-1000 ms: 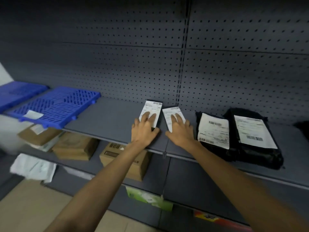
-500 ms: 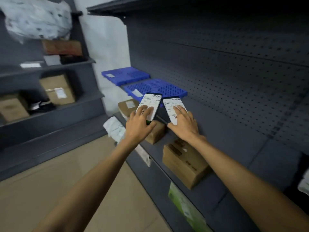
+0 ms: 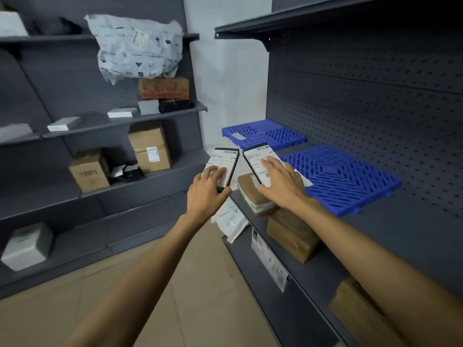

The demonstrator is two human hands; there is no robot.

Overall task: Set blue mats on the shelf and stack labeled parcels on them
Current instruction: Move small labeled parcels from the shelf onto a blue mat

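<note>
I carry two small black parcels with white shipping labels, one in each hand, held in the air. My left hand [image 3: 209, 187] grips the left parcel [image 3: 222, 161] out over the floor, left of the shelf edge. My right hand [image 3: 281, 182] grips the right parcel [image 3: 258, 159] just left of the near blue mat [image 3: 343, 180]. That slotted mat lies flat on the grey shelf [image 3: 406, 236], with a white paper slip under my right fingers at its near-left corner. A second blue mat [image 3: 265, 134] lies further along the shelf, by the wall.
Below the mats, a lower shelf holds brown cardboard boxes [image 3: 290, 231] and a white mailer bag [image 3: 231, 221]. A second grey rack [image 3: 105, 123] on the left carries boxes and a large grey bag [image 3: 137, 46]. Tan floor [image 3: 175, 296] lies between the racks.
I lifted both labelled parcels off the shelf and carried them left; my view swung left with them. The blue mats are now right beside my right hand. The big black parcels have left view.
</note>
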